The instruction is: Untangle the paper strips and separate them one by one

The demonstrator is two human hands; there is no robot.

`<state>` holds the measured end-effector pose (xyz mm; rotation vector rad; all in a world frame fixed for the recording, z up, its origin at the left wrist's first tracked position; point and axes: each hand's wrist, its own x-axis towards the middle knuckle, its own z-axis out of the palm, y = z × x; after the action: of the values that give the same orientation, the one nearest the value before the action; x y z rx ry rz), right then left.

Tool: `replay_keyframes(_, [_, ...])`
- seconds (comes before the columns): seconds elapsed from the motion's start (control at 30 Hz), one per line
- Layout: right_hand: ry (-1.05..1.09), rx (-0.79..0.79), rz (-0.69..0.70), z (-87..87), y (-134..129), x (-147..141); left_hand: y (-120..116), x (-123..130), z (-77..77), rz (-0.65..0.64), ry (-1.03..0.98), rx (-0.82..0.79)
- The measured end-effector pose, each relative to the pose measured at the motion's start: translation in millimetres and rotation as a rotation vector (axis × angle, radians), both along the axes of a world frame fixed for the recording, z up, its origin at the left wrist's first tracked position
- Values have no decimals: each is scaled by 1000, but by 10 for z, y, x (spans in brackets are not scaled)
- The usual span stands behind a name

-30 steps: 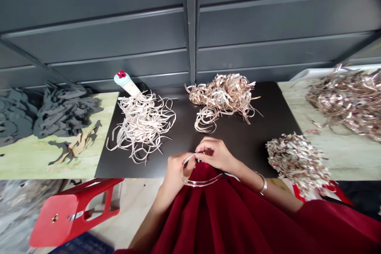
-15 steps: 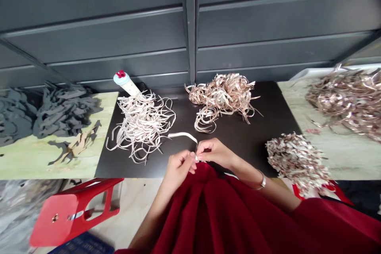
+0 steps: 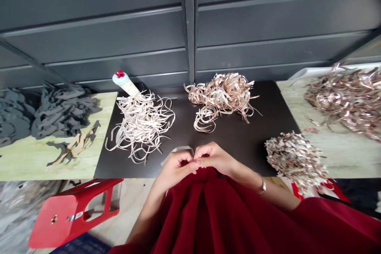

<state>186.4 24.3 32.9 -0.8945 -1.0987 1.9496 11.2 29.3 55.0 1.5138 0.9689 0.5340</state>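
Left hand (image 3: 177, 168) and right hand (image 3: 216, 158) meet at the table's (image 3: 241, 141) near edge, fingers apparently pinched on one pale strip (image 3: 182, 148) arcing beyond the left knuckles, seemingly being worked by fingertip, next calling for a steady, narrow hold.

You're in a workshop: pale strips (image 3: 143, 121) heaped beyond your left hand (image 3: 176, 168), coppery strips (image 3: 228, 89) beyond your right hand (image 3: 218, 160).

a narrow pale strip (image 3: 181, 148) arches beyond the left grip (image 3: 176, 170), partly hidden
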Motion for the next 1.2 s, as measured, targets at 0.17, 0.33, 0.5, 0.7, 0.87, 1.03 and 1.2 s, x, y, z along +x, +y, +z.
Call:
replay_keyframes(0.17, [84,-31,35,-22,13,39,2,-43,28,-105,19,76])
replay_keyframes(0.33, [192,22,101,-143,76,136,-89,10,-12,-13,-132,67])
replay_keyframes(0.5, [-56,308,149,-163,154,258,-172,54,-92,119,91,368])
replay_keyframes(0.7, [-479,625,148,-24,151,157,-185,17,-118,29,395,622])
replay_keyframes(0.87, [-479,610,141,27,185,130,-227,6,-108,47,268,561])
replay_keyframes(1.03, [-335,498,283,-8,210,273,-257,33,-173,189,70,371])
replay_keyframes(1.2, [-440,671,287,-2,184,256,-165,47,-262,193,-175,-149])
